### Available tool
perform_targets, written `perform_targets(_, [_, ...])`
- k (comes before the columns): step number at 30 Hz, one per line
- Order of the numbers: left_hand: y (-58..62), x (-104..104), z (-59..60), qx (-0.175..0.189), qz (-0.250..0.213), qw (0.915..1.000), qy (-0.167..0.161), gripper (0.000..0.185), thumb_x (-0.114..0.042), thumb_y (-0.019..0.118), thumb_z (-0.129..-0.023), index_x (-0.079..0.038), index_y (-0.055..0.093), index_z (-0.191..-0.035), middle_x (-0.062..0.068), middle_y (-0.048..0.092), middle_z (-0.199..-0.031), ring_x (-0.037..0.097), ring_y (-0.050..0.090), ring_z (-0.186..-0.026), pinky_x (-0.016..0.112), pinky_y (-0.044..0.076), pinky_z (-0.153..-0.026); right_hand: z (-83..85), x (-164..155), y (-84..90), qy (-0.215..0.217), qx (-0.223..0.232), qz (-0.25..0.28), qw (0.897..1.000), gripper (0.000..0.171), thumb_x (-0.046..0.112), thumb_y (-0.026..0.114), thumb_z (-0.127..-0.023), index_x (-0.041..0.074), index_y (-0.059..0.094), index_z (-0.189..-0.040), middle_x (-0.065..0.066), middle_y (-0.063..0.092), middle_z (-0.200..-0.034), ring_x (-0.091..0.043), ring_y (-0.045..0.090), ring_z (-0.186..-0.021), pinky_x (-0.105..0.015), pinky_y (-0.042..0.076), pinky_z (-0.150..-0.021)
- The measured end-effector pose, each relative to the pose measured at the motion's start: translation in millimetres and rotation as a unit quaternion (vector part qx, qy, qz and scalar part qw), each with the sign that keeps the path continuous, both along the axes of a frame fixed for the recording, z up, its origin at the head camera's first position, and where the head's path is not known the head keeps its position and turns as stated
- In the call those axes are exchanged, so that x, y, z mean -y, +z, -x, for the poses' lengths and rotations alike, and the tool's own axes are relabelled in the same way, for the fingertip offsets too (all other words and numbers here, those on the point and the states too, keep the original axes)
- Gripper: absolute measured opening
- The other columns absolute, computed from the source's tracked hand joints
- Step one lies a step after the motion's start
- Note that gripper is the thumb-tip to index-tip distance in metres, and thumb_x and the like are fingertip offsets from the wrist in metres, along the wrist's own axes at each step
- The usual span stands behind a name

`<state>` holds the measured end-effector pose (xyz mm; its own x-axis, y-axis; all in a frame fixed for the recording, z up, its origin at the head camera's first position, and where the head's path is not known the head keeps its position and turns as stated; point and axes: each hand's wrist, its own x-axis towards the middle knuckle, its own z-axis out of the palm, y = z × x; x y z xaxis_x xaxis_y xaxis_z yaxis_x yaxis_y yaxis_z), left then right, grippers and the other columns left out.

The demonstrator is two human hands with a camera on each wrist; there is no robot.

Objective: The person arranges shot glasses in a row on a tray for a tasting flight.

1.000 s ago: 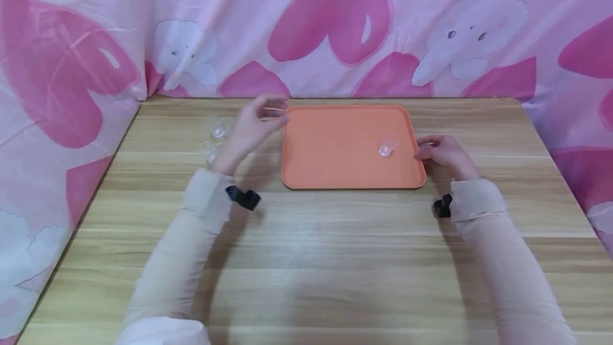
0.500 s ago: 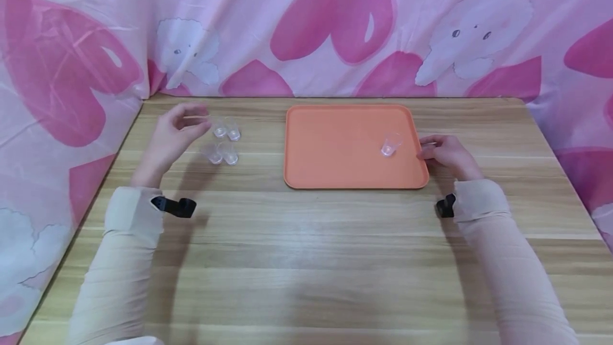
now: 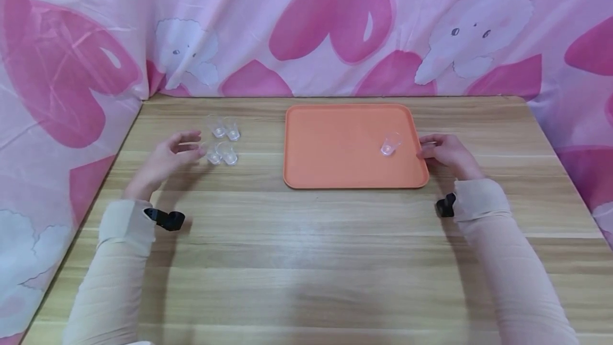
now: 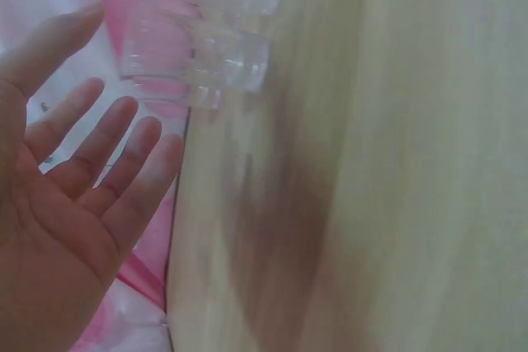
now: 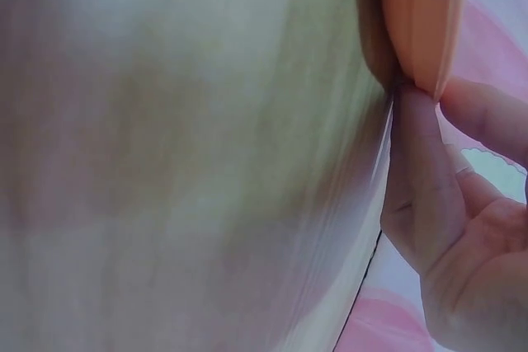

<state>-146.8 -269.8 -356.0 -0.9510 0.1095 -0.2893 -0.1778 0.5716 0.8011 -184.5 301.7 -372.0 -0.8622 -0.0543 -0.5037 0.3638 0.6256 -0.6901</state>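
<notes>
Black wrist cameras (image 3: 165,219) adjoin pale, wrinkled sleeves (image 3: 107,286).

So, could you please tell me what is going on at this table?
A person's right hand grips the right edge of an orange tray, which has one clear cup on it. Their left hand, fingers apart and holding nothing, is just beside four more clear cups grouped on the table, left of the tray.
</notes>
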Motion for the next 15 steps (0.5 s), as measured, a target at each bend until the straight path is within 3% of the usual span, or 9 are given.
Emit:
perform_targets(4, [-7.0, -2.9, -0.5, 0.004, -0.001, 0.9999, -0.016, 0.067, -0.028, 0.062, -0.093, -0.006, 0.03, -0.148, 0.019, 0.037, -0.148, 0.032, 0.041, -0.132, 0.003, 0.043, -0.079, -0.4, -0.1, 1.0, -0.005, 0.005, -0.002, 1.0, 0.053, 0.016, 0.053, -0.095, -0.006, 0.038, -0.14, -0.019, 0.053, -0.129, 0.009, 0.058, -0.076, -0.01, 0.052, -0.073])
perform_targets(8, [-11.4, -4.8, -0.1, -0.004, 0.008, 0.9998, -0.019, 0.065, -0.025, 0.064, -0.091, -0.005, 0.034, -0.145, 0.021, 0.042, -0.145, 0.015, 0.05, -0.118, 0.003, 0.045, -0.079, 0.1, 0.0, 1.0, -0.001, 0.009, -0.003, 1.0, 0.054, 0.017, 0.053, -0.095, -0.007, 0.037, -0.141, -0.022, 0.049, -0.133, 0.009, 0.057, -0.076, -0.011, 0.053, -0.074])
perform_targets(11, [-13.3, -5.3, 0.8, -0.007, 0.015, 0.9997, -0.02, 0.063, -0.026, 0.064, -0.091, -0.005, 0.037, -0.143, 0.02, 0.045, -0.143, 0.002, 0.05, -0.108, 0.004, 0.045, -0.079, 0.3, 0.0, 1.0, 0.002, 0.007, 0.002, 1.0, 0.054, 0.016, 0.054, -0.095, -0.008, 0.036, -0.14, -0.018, 0.054, -0.127, 0.009, 0.057, -0.075, -0.012, 0.054, -0.075])
perform_targets(15, [-15.0, -5.7, 1.9, -0.006, 0.025, 0.9995, -0.018, 0.062, -0.032, 0.063, -0.092, -0.007, 0.038, -0.143, 0.019, 0.047, -0.141, 0.002, 0.049, -0.109, 0.005, 0.044, -0.079, -0.7, 0.3, 1.6, -0.002, 0.004, 0.013, 1.0, 0.055, 0.015, 0.055, -0.095, -0.009, 0.035, -0.14, -0.007, 0.058, -0.116, 0.01, 0.058, -0.075, -0.011, 0.053, -0.075])
